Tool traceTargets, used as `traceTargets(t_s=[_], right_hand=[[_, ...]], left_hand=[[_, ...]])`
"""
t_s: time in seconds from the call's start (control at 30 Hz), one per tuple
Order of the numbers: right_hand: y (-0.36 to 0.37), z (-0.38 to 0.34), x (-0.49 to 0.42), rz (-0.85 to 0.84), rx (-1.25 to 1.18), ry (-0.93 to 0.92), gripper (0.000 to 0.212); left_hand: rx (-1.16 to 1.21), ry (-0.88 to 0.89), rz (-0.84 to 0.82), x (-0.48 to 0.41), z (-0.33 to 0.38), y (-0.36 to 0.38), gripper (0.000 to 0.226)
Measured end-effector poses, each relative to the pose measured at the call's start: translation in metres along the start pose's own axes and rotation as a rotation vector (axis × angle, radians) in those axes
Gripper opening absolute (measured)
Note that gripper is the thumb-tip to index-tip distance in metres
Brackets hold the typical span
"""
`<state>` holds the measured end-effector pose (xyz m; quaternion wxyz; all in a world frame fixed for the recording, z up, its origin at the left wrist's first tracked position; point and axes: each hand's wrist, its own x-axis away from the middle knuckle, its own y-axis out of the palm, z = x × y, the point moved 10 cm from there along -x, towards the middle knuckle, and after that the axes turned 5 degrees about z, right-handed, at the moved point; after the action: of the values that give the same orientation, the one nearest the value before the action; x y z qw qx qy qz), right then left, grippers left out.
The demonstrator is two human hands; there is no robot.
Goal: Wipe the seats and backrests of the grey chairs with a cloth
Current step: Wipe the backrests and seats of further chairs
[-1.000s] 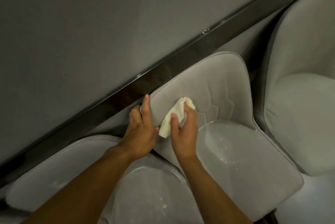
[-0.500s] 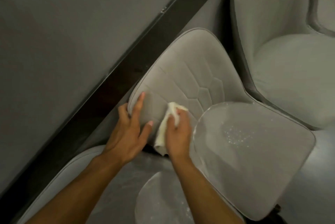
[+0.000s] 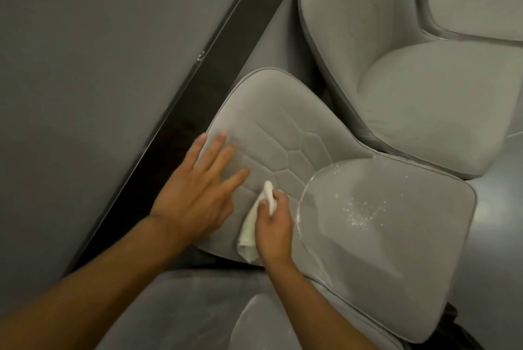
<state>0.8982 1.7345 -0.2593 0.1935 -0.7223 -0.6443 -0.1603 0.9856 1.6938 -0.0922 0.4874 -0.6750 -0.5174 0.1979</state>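
On the middle chair's backrest (image 3: 271, 137), left hand (image 3: 195, 188) lies flat, fingers spread, bracing. Right hand (image 3: 273, 225) pinches the cloth (image 3: 250, 233) against its lower quilting. Backrest wiping underway; the speckled seat (image 3: 382, 222) likely needs wiping next.

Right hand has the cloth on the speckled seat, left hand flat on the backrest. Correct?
Not quite. The head view shows the right hand gripping the cloth against the backrest, beside the seat, not on it. The left hand is flat on the backrest, as said.
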Motion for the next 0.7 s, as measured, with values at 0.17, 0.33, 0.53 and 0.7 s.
traceTargets(t_s=[0.17, 0.33, 0.53, 0.7], right_hand=[[0.033, -0.044, 0.000, -0.047, -0.004, -0.207, 0.032], [0.018, 0.048, -0.028, 0.112, 0.175, 0.207, 0.018], [0.024, -0.029, -0.039, 0.105, -0.153, -0.106, 0.025], [0.019, -0.003, -0.044, 0.160, -0.045, -0.153, 0.031]], left_hand=[[-0.021, 0.096, -0.037, -0.014, -0.012, 0.033, 0.063], [0.006, 0.082, -0.012, -0.018, -0.010, 0.036, 0.059], [0.014, 0.077, 0.019, -0.021, -0.009, 0.035, 0.059], [-0.005, 0.085, 0.013, -0.021, -0.009, 0.036, 0.061]])
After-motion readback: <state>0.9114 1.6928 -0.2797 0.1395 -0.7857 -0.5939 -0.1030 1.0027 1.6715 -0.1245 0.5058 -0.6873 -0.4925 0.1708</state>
